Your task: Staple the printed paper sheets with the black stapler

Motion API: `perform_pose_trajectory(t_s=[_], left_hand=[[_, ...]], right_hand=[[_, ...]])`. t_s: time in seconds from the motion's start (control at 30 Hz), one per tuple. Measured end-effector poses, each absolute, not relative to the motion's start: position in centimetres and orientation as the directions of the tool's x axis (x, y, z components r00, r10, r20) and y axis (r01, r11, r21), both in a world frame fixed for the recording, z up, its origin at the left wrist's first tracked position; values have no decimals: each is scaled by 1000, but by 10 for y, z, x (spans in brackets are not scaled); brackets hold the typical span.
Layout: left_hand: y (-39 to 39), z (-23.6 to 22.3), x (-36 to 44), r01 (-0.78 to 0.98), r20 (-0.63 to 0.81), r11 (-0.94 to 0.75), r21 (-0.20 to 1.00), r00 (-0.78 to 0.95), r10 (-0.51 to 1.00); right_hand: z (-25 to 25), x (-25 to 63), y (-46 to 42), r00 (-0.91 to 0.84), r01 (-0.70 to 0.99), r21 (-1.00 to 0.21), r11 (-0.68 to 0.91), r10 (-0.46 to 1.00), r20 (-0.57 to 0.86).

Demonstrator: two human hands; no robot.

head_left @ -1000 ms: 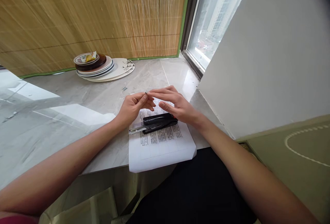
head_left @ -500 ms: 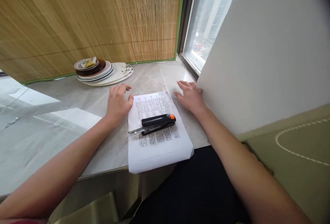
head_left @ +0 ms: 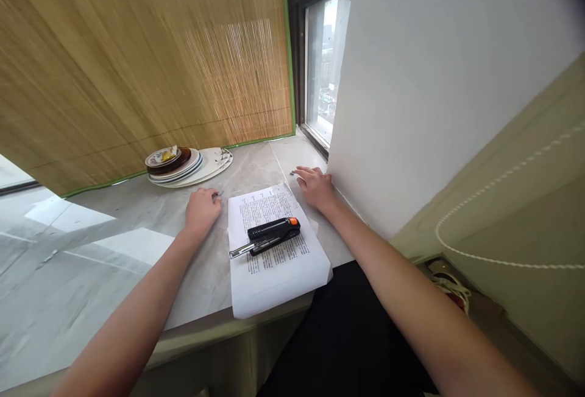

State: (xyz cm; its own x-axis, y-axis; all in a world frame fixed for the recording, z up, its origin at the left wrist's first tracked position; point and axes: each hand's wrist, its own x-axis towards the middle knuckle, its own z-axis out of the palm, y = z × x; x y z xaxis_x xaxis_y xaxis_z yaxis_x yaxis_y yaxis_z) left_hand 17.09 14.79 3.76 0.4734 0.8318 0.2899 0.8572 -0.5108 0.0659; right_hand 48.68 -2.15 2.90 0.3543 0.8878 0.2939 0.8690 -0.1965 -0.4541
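"So what's lying on this grey, marbled stone desk (head_left: 201, 287)?"

"A black plastic stapler with an orange end (head_left: 272, 228), folks, resting aslant on the white printed paper (head_left: 269, 287), its silvery metal rail (head_left: 241, 252) poking out to the left!"

"And the hands?"

"One either side, well apart, both clear of the stapler. The left hand (head_left: 202, 211) rests beside the paper, fingers curled, right up by a small grey sliver (head_left: 220, 193). Whether it's gripping that, I can't tell."

"The right hand (head_left: 315, 188)?"

"Past the paper's far corner, near the wall, fingers loosely bent, a little dark-grey piece (head_left: 292, 173) right at the fingertips. Pinched or merely touched? Can't tell from here!"

"Anything behind?"

"A stack of round plates (head_left: 176, 172) on an oval white platter (head_left: 212, 165), in front of the bamboo blind (head_left: 159, 50)."
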Motion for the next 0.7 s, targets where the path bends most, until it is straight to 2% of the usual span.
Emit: perform_pose_trajectory(t_s=[0.1, 0.17, 0.23, 0.3, 0.4, 0.47, 0.6, 0.7], left_hand=[[147, 38, 172, 862, 310, -498, 93, 450, 837], [147, 38, 174, 849, 328, -516, 116, 458, 826], [147, 38, 176, 823, 328, -550, 141, 485, 811], [146, 39, 177, 805, 312, -567, 174, 502, 807], [146, 39, 177, 792, 311, -565, 231, 490, 814], [147, 39, 176, 784, 325, -564, 261, 479, 816], [150, 38, 177, 763, 320, -594, 255, 513, 797], [152, 38, 177, 756, 310, -604, 253, 528, 791]], right_hand=[[32, 485, -26, 468, 786, -593, -176, 796, 384], [38, 479, -30, 472, 747, -661, -77, 761, 445], [47, 466, -37, 385, 699, -707, 111, 774, 503], [58, 450, -46, 157, 611, -721, 328, 842, 516], [72, 429, -60, -243, 537, -677, 503, 861, 446], [77, 420, -65, -378, 585, -611, 533, 846, 376], [74, 416, -66, -470, 674, -519, 526, 847, 248], [66, 419, -63, -441, 697, -498, 516, 856, 269]])
